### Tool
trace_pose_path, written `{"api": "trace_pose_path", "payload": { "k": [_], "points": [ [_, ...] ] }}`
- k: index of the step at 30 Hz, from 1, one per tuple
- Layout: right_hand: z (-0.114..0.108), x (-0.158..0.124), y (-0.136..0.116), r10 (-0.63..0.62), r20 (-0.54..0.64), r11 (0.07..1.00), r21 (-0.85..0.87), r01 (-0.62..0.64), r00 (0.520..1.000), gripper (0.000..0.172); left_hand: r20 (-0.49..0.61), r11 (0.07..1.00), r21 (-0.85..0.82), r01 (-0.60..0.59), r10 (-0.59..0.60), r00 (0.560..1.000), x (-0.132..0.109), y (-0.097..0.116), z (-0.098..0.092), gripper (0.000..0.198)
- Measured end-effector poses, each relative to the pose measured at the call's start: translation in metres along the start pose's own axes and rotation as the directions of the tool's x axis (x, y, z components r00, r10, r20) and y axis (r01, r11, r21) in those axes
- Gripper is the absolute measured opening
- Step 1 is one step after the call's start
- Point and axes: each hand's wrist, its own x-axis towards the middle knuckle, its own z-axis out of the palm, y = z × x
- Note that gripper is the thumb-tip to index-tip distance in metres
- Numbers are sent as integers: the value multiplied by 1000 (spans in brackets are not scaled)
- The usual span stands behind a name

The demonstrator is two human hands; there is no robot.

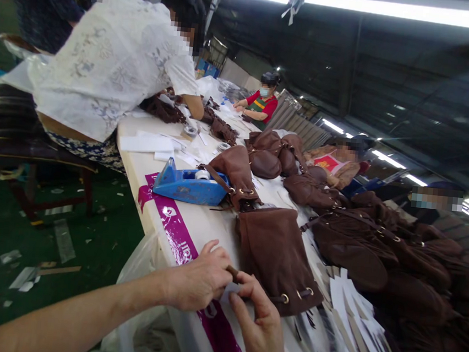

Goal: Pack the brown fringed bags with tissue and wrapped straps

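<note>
My left hand (pixel 202 278) is closed around a short brown strip (pixel 232 271), which looks like a strap end; most of it is hidden by the fingers. Close beside it, my right hand (pixel 259 325) pinches a small whitish piece (pixel 229 292), perhaps paper or tape, against the strip. Just beyond both hands lies a brown drawstring bag (pixel 277 252) with metal eyelets along its lower edge. A blue tape dispenser (pixel 192 186) stands farther up the table, and another brown bag (pixel 235 170) leans by its right end.
Purple printed tape (pixel 175 231) runs along the edge of the white table (pixel 213 226). Many brown bags (pixel 347 248) are heaped at right, above paper strips (pixel 354 309). A person in a white top (pixel 113 59) leans over the left side; others work farther back.
</note>
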Motion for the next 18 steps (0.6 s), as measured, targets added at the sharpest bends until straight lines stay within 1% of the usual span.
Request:
{"api": "trace_pose_path", "payload": {
  "k": [2, 4, 7, 10, 13, 18],
  "points": [
    [1, 1, -1, -11, 31, 999, 38, 10, 999, 16, 25, 1000, 15, -20, 19, 1000, 2, 1, 0, 18],
    [1, 3, -2, 15, 40, 995, 94, -18, 999, 18, 25, 1000, 18, -15, 14, 1000, 3, 2, 0, 18],
    [2, 2, -1, 63, -6, 989, 132, -62, 998, 20, -24, 998, -6, 55, -55, 998, 2, 5, 3, 15],
    [4, 1, 1, 76, -30, 987, 147, -71, 997, 21, -102, 991, -41, 126, -130, 986, 0, 2, 9, 14],
    [6, 3, 0, 78, -18, 984, 161, -74, 997, 19, -145, 987, -45, 151, -156, 977, -3, -2, 14, 15],
    [5, 11, -8, 63, 42, 992, 109, -67, 997, 11, -157, 980, -70, 189, -198, 968, -3, -4, 13, 16]
  ]
}}
